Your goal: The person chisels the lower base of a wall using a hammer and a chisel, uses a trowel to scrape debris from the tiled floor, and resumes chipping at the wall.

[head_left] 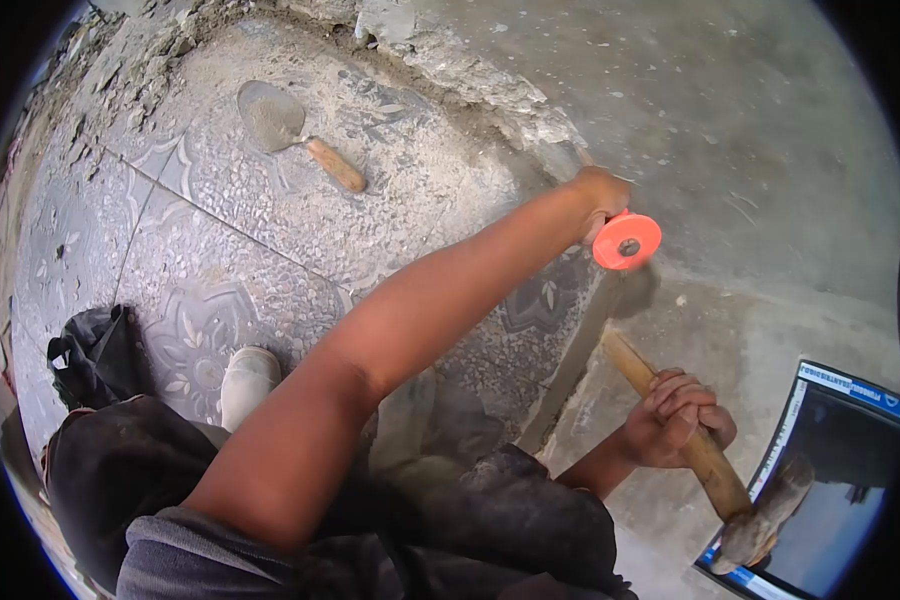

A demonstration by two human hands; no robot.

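My left hand point(602, 195) reaches out to the edge of the broken concrete, closed around a chisel with a round orange guard point(610, 250). The chisel's metal end shows in the middle of the guard; its shaft is mostly hidden by my fingers. Nearer my body on the right, my right hand point(680, 418) is wrapped around the wooden handle of a hammer point(720, 478). The hammer's head point(765, 525) points to the lower right, over a framed dark panel, away from the chisel.
A trowel point(273, 117) with a wooden handle lies on the dusty patterned tiles point(210, 215). Rubble point(150, 70) lies along the upper left. A black bag point(100, 355) is at the left, near a light shoe point(250, 385). The glossy panel point(838, 480) is at the lower right.
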